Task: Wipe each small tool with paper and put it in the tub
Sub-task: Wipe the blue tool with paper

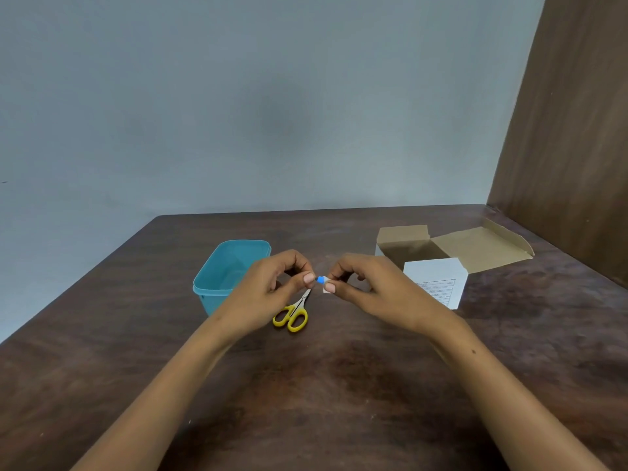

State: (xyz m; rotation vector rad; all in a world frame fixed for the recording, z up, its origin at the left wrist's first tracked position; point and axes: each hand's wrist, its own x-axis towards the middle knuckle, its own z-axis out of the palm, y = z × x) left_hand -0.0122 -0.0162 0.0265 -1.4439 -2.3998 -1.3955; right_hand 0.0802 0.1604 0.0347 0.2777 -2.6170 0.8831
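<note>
A small blue-tipped tool [318, 279] is held above the tabletop [339, 385], between the two hands and just right of the tub [217, 287]. The left hand [272, 287] pinches one end while the right hand [360, 283] pinches a scrap of paper [327, 289] round the other, likely so it can be rubbed clean. Fingers hide most of the tool, so its kind is unclear. Yellow-handled scissors [293, 316] lie below the hands, near the tub, their tips hidden. An open cardboard box [441, 246] and printed sheet [438, 280] sit far right.
</note>
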